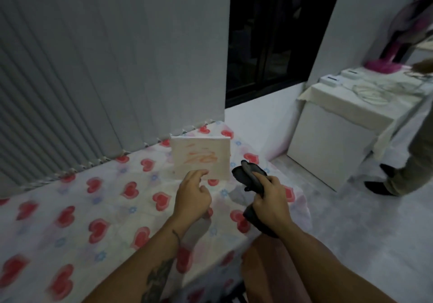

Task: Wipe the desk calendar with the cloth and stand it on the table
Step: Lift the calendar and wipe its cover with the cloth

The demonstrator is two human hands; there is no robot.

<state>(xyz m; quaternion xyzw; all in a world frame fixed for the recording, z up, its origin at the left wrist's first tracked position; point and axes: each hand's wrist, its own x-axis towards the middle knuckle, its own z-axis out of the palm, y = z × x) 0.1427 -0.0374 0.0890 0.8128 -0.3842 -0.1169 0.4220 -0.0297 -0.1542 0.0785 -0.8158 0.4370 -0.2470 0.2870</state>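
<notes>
Left hand [193,197] is extended forward, fingers loosely curled, forearm tattooed. Right hand [269,205] is clenched, fingers wrapped tight.

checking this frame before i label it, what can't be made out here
- Desk calendar, head view: print too blurred to read; its lower edge is hidden by the left hand, so whether it rests on the table is unclear.
- Cloth: partly hidden inside the right hand.
- Person at right: cut off by the frame edge.

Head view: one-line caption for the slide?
Desk calendar upright on the heart-print tablecloth, left hand at its lower edge, right hand gripping a dark cloth beside it.
</notes>
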